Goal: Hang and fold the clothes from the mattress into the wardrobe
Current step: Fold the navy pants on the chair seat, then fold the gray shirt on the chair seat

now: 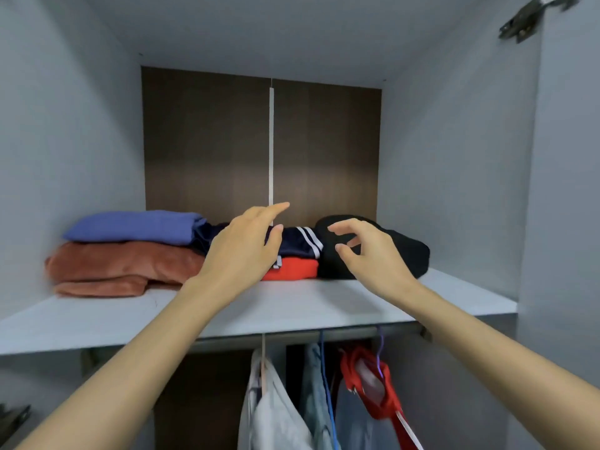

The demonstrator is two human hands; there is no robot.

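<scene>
Wardrobe (pixel 454 157) interior: grey side walls, brown back panel with a pale centre strip. Metal hinge (pixel 526 21) at upper right of frame.

Shelf (pixel 292 306) ran across mid-frame and carried folded clothes along its back. At left, blue garment (pixel 136 227) lay on top of rust-brown garment (pixel 123 264). At centre, navy garment with white stripes (pixel 298 241) lay on red garment (pixel 292 269). Black garment (pixel 402 251) sat right of centre, touching the middle stack.

Left hand (pixel 246 248) was raised in front of the navy piece, fingers straight and apart, gripping nothing. Right hand (pixel 367 254) was in front of the black piece, fingers spread and loosely bent, empty. Contact with the cloth could not be told.

Below the shelf, a rail (pixel 350 332) held hanging items: white garment (pixel 276 410), pale denim (pixel 316 384), and red garment on a hanger (pixel 373 384), lower centre of frame.
</scene>
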